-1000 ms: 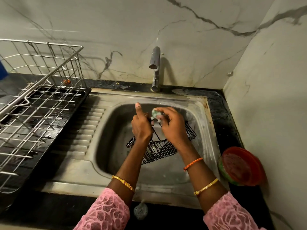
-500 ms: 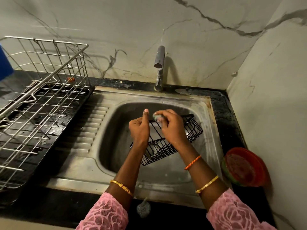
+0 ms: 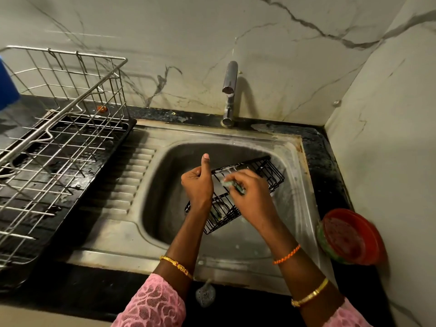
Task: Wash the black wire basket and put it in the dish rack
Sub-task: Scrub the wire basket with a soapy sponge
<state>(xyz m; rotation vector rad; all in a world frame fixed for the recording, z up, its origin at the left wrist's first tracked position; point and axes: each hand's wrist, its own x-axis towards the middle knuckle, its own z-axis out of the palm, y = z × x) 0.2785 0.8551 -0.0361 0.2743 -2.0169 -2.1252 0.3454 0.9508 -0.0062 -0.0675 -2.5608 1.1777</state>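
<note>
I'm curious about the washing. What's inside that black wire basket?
The black wire basket looks empty: through its bars shows only the steel sink. The left hand and the right hand with its scrubber cover the middle, so that part stays hidden.

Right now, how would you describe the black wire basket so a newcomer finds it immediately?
Start at the steel sink below the tap. Inside its basin, tilted between both hands, is the black wire basket. It is the only dark wire item there; the dish rack on the left is larger and silver.
</note>
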